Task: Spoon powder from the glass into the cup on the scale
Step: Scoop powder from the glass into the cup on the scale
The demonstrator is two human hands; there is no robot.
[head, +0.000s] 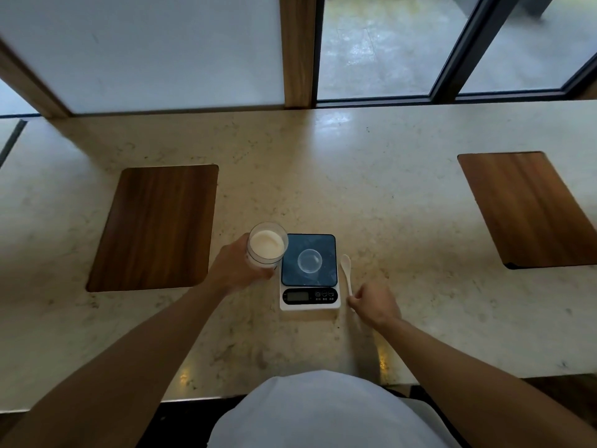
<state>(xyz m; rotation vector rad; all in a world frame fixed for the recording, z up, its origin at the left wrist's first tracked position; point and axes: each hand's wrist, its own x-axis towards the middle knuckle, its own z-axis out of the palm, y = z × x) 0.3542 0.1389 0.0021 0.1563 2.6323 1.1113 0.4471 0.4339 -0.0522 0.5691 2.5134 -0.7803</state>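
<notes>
A clear glass (267, 244) holding white powder stands just left of the scale, and my left hand (237, 270) is wrapped around its side. The small kitchen scale (309, 271) has a dark blue plate and a white base with a blank display. On the plate sits a small clear plastic cup (309, 260), which looks empty. A white plastic spoon (347, 273) lies on the counter right of the scale, bowl pointing away from me. My right hand (374, 303) pinches the near end of the spoon's handle.
The pale marble counter (387, 195) runs along a window wall. One wooden inlay panel (155, 227) lies to the left and another (529, 208) to the far right. The counter's front edge is close to my body.
</notes>
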